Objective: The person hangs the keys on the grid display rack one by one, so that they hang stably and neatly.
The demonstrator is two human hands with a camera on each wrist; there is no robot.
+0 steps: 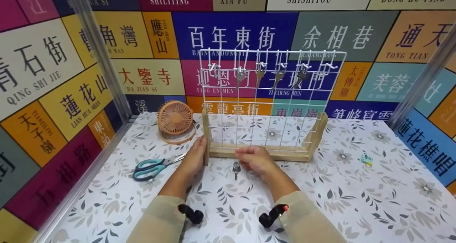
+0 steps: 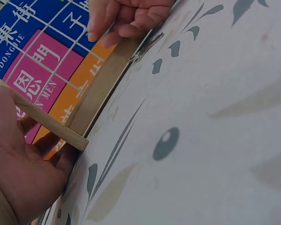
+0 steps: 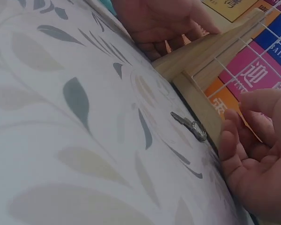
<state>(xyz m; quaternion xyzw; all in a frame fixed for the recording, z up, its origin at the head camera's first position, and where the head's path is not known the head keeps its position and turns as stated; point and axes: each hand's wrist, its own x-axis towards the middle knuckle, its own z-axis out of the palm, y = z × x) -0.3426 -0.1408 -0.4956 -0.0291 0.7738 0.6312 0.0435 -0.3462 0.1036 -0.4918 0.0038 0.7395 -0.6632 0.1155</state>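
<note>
A white wire grid rack (image 1: 274,102) stands upright in a wooden base (image 1: 294,156). My left hand (image 1: 195,156) grips the left wooden side post (image 2: 49,123), thumb on the near side and fingers behind. Beside the base's front bar, a loose silver key (image 1: 236,170) lies flat on the table. My right hand (image 1: 257,160) is just right of that key, fingers loosely bent at the front bar; nothing shows between them in the right wrist view. Several keys (image 1: 279,79) hang from white hooks along the grid's upper part. The hook (image 1: 329,67) at far right shows no key.
Left of the rack, teal-handled scissors (image 1: 149,169) lie with their blades partly behind my left hand. An orange fan (image 1: 175,118) stands behind them. A small white-and-green packet (image 1: 366,160) lies at the right. The floral tablecloth (image 1: 384,200) covers the table.
</note>
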